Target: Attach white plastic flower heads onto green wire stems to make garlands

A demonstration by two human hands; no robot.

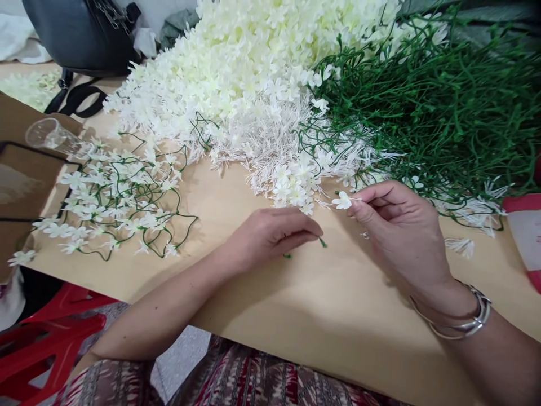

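Between the thumb and forefinger of my right hand (401, 231) is a small white artificial flower (342, 201), its petals pointing left. My left hand (281, 234) is closed around a green plastic stem (323, 242), whose tip pokes out past the fingers; most of it is hidden by the hand. A second green end shows under the palm. The two hands are apart, a short way above the table. Just beyond them lies a cluster of loose white flowers (296, 186) beside white stamen bunches (274, 135).
A big heap of cream-white petals (236, 62) fills the back, with a pile of green stems (456, 107) at right. Flowers on stems (122, 197) lie at left near a clear plastic cup (44, 133). A black bag (80, 34) stands behind; red stools (63, 332) are below.
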